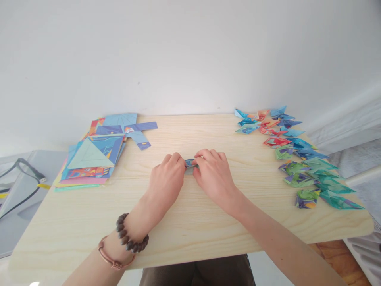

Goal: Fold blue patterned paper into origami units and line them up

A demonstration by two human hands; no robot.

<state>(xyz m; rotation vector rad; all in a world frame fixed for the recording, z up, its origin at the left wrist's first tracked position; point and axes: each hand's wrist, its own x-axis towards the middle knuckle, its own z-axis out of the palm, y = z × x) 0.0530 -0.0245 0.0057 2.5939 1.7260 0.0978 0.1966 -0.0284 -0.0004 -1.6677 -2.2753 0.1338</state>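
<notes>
Over the middle of the table, a small folded blue paper piece (pixel 189 163) is pinched between my two hands, and most of it is covered by fingers. My left hand (pixel 168 176) closes on its left end, palm down. On the opposite end, the thumb and fingers of my right hand (pixel 214 174) are pressed together around the paper. At the right side of the table lie several folded paper boats (pixel 297 176) in blue, red, green and purple, set in rough rows. A stack of patterned paper sheets (pixel 89 159) lies to the left, with a pale folded triangle (pixel 91 155) on top.
The light wooden table (pixel 178 238) meets a white wall (pixel 184 59) at its back edge. Loose blue paper strips (pixel 143 133) lie beside the stack. Black cables (pixel 29 174) rest on a grey surface left of the table.
</notes>
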